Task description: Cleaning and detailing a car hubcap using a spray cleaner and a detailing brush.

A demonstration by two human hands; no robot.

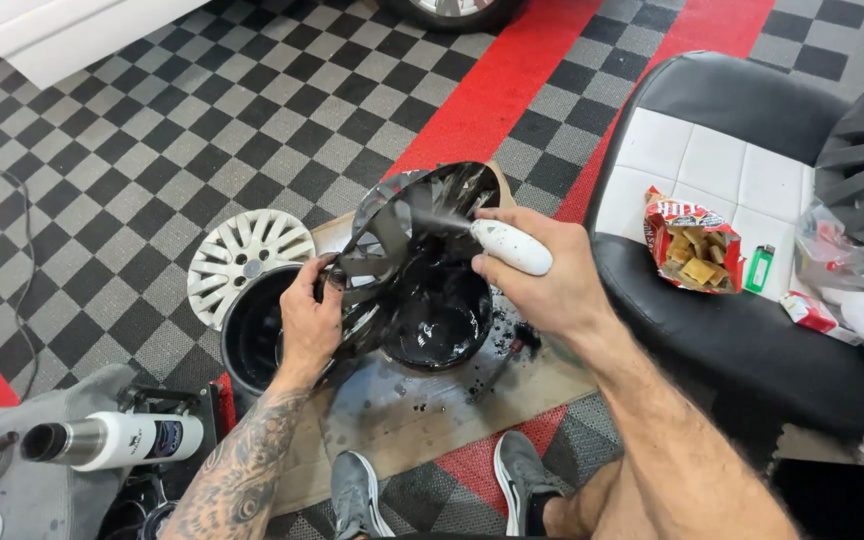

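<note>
Two hands are working over a shiny black wheel cover (417,265) in the middle of the head view. The left hand (310,322) is gripping the left edge of the wheel cover, with its fingers (324,282) curled tight around the rim, and it is holding the cover tilted up on its side. The right hand (542,275) is wrapped around a small white spray can (512,247), with its fingers pressed together around it, and a thin mist is coming out toward the inside of the cover. The cover is sitting over a sheet of brown cardboard (402,410) lying on the checkered floor (152,130), and the cardboard is showing black drips and spots.

Just left of the cover, a black bucket (252,335) is standing on the floor, and a silver wheel cover (247,262) is lying behind it on the far side. At the near edge, two grey shoes (442,490) are resting on the cardboard and floor. On the near left, a white and silver bottle (117,440) is lying on its side. On the right, a black and white seat (742,230) is holding an open red bag of snacks (692,245), a green lighter (760,268) just right of it, and a clear plastic bag (842,250).
</note>
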